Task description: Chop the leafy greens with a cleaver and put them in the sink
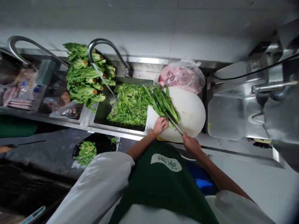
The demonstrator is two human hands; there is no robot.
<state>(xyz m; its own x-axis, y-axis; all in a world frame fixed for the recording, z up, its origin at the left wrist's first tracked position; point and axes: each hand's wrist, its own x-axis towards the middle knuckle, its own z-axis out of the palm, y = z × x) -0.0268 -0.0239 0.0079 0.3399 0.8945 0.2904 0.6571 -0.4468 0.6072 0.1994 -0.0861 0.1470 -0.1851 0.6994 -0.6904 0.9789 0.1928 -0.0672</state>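
Observation:
My right hand point(192, 144) is wrapped round the handle of a kitchen knife point(174, 123), whose blade slants up and left against a bunch of leafy lettuce point(163, 101). Curled fingers of my left hand point(161, 125) hold the near end of the lettuce, just left of the blade. The bunch lies on the left part of a round white chopping board point(190, 112), its leaf tips pointing towards the sink. Where the fingertips meet the leaves is partly hidden.
Chopped greens point(130, 104) fill the sink point(99, 113), with water running from a curved tap point(107, 42). Whole lettuces point(85, 76) are piled left of it. Bagged raw meat point(181, 76) sits behind the board. A black bin point(102, 144) stands below; another person's hand point(6, 148) shows far left.

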